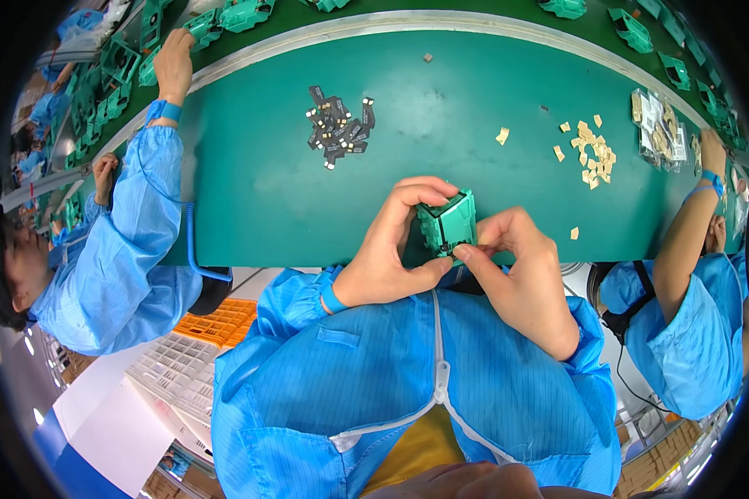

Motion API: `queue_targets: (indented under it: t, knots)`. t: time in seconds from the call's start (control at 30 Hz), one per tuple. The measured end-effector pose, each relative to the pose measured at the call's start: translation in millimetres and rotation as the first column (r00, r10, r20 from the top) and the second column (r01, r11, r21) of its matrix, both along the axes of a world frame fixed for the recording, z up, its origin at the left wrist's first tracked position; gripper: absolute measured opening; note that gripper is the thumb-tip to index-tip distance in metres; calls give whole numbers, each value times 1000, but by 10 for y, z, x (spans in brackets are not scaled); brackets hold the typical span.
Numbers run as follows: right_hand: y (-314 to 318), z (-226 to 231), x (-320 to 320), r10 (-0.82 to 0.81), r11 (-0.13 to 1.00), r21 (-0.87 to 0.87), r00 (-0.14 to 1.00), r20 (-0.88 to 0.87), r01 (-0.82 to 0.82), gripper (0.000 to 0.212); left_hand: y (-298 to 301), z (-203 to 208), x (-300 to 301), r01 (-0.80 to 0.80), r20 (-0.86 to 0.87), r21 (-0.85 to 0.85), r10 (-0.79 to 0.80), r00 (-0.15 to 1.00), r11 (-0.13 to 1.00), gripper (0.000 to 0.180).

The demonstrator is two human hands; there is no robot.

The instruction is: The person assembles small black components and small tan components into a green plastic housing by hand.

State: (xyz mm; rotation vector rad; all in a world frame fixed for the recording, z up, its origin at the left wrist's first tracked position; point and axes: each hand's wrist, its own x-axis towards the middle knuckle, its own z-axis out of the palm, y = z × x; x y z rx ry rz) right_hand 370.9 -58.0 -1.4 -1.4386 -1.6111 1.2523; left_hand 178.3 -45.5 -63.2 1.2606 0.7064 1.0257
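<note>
Close to my chest, over the near edge of the green table, I hold a small green plastic housing (448,223) with black parts inside. My left hand (389,249) wraps its left side, fingers over the top and thumb at the lower edge. Thumb and forefinger of my right hand (516,270) pinch at the housing's lower right corner; whether a small part sits between them is hidden. Ahead and to the left lies a pile of black flat connector-like pieces (337,126) with pale ends. Small cream-coloured pieces (595,156) are scattered to the right.
Clear bags of parts (659,129) lie at the table's right side. Beyond a pale rail (366,25), more green housings (245,12) stand along a line. A person in blue (125,241) reaches across at left; another (691,308) works at right. Orange and white crates (216,323) stand lower left.
</note>
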Motion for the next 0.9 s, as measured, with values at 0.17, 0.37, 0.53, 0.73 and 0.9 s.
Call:
queue_targets:
  t: [0.17,0.37,0.53,0.73,0.9]
  knots:
    - [77,-13,80,-143,922,-387,951,-274,27,35,-8,-8,-26,16,109,-67,-8,994,998,66]
    - [137,-21,43,-176,903,-429,893,-415,-21,35,-6,-23,-12,19,136,-74,-9,991,997,66]
    - [201,-162,47,-228,869,-490,824,-519,-68,37,15,-33,-24,10,171,-86,5,985,996,65]
    - [233,-148,18,-250,874,-482,793,-556,-63,51,22,-22,-23,-9,183,-136,34,982,991,65]
    - [278,-203,10,-256,893,-444,727,-637,-73,58,44,-20,-24,5,201,-112,18,979,994,66]
